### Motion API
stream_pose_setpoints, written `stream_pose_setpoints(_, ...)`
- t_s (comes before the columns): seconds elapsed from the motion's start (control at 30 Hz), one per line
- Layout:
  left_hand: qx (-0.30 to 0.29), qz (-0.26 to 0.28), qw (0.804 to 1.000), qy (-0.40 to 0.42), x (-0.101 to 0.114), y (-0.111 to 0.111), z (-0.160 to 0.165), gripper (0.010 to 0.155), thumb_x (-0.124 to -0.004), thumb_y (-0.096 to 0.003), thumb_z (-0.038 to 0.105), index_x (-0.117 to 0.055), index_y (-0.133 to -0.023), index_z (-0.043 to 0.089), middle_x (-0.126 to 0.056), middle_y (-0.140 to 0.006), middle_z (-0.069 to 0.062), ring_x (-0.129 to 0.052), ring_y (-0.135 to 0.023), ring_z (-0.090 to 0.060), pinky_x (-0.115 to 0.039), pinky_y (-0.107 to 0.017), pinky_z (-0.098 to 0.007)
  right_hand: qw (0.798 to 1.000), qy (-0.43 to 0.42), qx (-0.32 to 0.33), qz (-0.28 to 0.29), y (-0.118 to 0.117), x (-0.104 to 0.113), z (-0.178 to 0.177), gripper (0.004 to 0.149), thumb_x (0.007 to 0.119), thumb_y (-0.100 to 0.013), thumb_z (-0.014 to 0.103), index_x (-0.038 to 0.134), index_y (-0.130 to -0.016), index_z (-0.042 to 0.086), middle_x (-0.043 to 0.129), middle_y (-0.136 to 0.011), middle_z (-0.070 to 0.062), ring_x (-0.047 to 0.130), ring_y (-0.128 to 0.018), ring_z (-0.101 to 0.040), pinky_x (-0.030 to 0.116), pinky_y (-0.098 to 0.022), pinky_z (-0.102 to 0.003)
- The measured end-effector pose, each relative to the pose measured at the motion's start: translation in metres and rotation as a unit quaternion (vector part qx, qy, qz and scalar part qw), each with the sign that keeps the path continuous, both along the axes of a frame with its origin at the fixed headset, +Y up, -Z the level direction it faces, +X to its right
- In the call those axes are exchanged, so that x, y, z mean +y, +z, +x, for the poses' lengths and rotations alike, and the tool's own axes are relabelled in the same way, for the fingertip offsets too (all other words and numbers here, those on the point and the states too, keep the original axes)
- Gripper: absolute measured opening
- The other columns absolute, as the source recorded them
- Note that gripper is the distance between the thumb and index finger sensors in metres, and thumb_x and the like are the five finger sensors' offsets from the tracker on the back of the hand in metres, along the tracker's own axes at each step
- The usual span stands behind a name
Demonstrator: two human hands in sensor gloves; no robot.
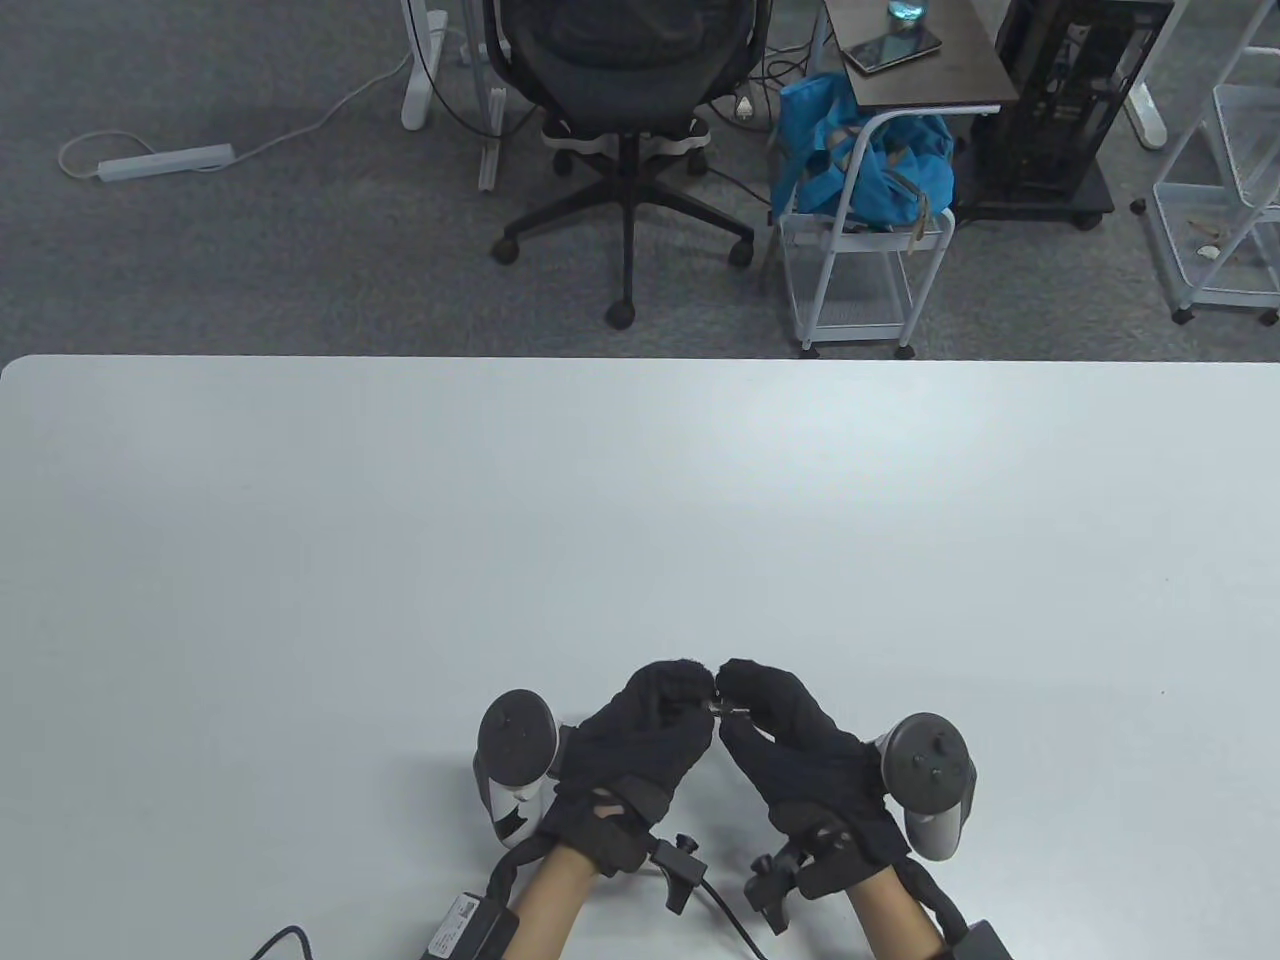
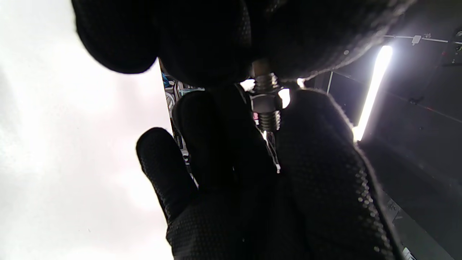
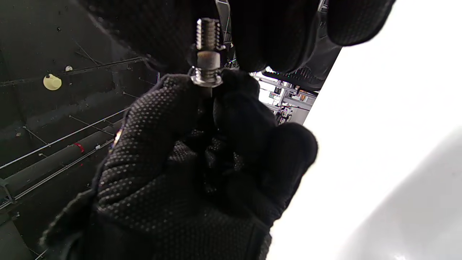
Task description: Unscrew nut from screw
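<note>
Evidently both hands meet just above the table [image 1: 300,550], the right hand [image 1: 800,760] pinching the screw [image 2: 267,121] steady while the left hand [image 1: 630,750] seems to pinch the nut [image 2: 266,103] midway along the thread, probably to twist it off.

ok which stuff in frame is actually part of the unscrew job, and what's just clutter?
In the job:
- screw
- nut, threaded on it
- left hand and right hand, pinching the screw between them

Just lying about:
- office chair
- blue bag
- power strip
- table
</note>
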State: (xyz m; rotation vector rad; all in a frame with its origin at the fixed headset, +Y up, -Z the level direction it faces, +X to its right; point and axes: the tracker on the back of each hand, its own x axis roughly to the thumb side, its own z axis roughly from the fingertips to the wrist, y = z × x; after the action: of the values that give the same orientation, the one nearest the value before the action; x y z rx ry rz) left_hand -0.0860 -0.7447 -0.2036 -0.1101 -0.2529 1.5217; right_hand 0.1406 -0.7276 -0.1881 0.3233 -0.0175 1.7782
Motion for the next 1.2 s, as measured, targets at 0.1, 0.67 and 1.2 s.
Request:
stream_pose_setpoints(0.1, -0.003, 0.005, 1.000, -0.007, 0.0007, 0.0003, 0.0011, 0.048, -0.088, -0.0465, 0.038, -0.079, -0.092, 0.024, -0.091, -0.084, -0.014, -0.097, -0.055, -0.022, -0.083, -0.052, -0.055, 0.999, 0.027, -0.038, -0.011, 0.0013, -0.0037, 0.0021, 0.065, 0.069, -0.056, 0.052, 0.066, -0.104, 0.009, 0.081, -0.092, -0.019, 0.082, -0.076, -0.047, 0.065, -0.058, -0.068)
stream_pose_setpoints(0.67, 0.004, 0.000, 1.000, -0.002, 0.0010, 0.0002, -0.0004, 0.048, -0.088, -0.0468, 0.037, -0.078, -0.092, 0.024, -0.090, -0.085, -0.013, -0.097, -0.055, -0.022, -0.083, -0.052, -0.054, 1.000, -0.003, -0.012, -0.001, 0.0010, -0.0004, -0.0004, 0.060, 0.074, -0.056, 0.043, 0.061, -0.108, 0.016, 0.068, -0.101, -0.022, 0.073, -0.085, -0.047, 0.061, -0.062, -0.068)
stream_pose_setpoints(1.2, 0.005, -0.005, 1.000, 0.001, -0.0006, -0.0007, -0.0013, 0.048, -0.088, -0.0467, 0.037, -0.078, -0.092, 0.024, -0.089, -0.085, -0.014, -0.096, -0.055, -0.023, -0.082, -0.052, -0.055, 1.000, 0.001, -0.001, -0.001, 0.0001, 0.0028, 0.0010, 0.049, 0.080, -0.054, 0.032, 0.069, -0.101, 0.022, 0.074, -0.096, -0.016, 0.080, -0.081, -0.041, 0.066, -0.063, -0.066)
